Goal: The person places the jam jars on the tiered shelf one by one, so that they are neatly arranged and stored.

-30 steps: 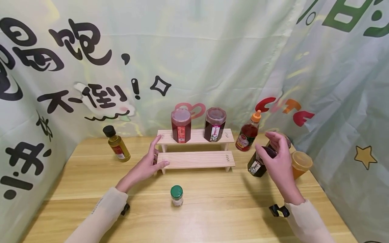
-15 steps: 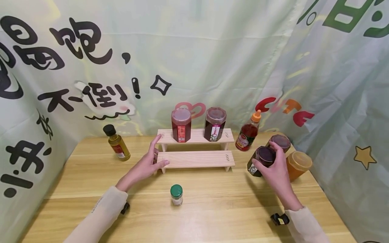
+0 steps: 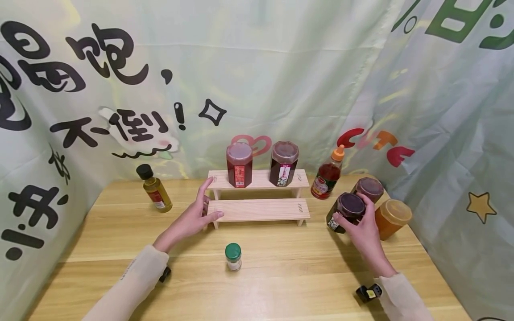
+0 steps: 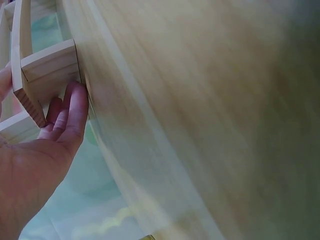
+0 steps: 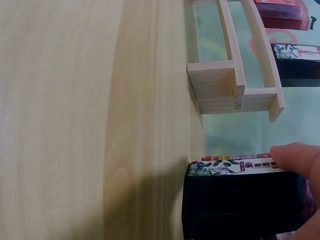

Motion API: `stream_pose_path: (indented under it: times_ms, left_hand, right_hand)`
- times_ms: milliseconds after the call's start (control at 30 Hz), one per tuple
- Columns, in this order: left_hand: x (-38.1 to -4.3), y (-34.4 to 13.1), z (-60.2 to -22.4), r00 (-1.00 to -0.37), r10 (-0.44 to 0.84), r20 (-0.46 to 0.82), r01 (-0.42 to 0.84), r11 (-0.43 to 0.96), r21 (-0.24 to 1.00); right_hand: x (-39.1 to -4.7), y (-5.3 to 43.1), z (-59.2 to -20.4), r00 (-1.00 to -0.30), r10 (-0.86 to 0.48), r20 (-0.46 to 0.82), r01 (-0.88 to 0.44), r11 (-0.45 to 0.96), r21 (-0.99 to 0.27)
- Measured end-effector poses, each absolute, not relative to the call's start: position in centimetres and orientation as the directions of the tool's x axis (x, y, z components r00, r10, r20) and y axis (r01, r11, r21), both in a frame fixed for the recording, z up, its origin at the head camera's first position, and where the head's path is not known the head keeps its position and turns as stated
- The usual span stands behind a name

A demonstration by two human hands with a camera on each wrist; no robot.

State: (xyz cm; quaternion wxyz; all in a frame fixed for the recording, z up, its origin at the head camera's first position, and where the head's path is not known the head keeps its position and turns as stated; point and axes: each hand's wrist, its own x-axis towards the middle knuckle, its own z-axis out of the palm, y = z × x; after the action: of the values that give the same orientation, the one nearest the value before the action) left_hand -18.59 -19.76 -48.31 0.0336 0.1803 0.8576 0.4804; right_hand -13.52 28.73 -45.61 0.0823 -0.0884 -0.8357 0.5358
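Observation:
My right hand (image 3: 368, 234) grips a dark hexagonal jar (image 3: 347, 206) near its top, thumb on the near side and fingers on the far side. In the right wrist view this jar (image 5: 240, 205) shows a white floral label, with its base at the tabletop. My left hand (image 3: 190, 220) holds the left end of a two-step wooden display rack (image 3: 261, 211). Its thumb lies on the lower step; in the left wrist view the fingers (image 4: 72, 112) reach under the step. On the upper step stand a red jar (image 3: 239, 166) and another dark jar (image 3: 284, 164).
Behind the gripped jar are a dark reddish jar (image 3: 368, 189) and an amber jar (image 3: 393, 218). A red sauce bottle (image 3: 327, 177) with an orange cap stands right of the rack. A black-capped oil bottle (image 3: 156, 191) is at left, a green-capped shaker (image 3: 233, 257) in front.
My right hand has lowered onto the dark jar and closed its thumb and fingers around it. My left hand stays on the rack.

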Motion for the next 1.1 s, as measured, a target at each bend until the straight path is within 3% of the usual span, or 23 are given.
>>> stream_pose_path:
  times_ms: [467, 700, 1100]
  left_hand:
    - [-18.6, -19.7, -48.4, -0.928, 0.353, 0.119, 0.286, 0.47, 0.835]
    - [-18.5, -19.9, -48.1, -0.936, 0.339, 0.096, 0.263, 0.491, 0.831]
    - [-18.5, -20.7, -47.2, -0.921, 0.387, 0.048, 0.254, 0.502, 0.827]
  right_hand:
    - [-12.9, 28.9, -45.5, -0.955, 0.283, 0.09, 0.065, 0.496, -0.866]
    - [-12.6, 29.0, -45.1, -0.969, 0.215, 0.125, 0.017, 0.558, -0.83]
    - [-11.4, 27.6, -44.3, -0.98, 0.124, 0.153, -0.07, 0.505, -0.86]
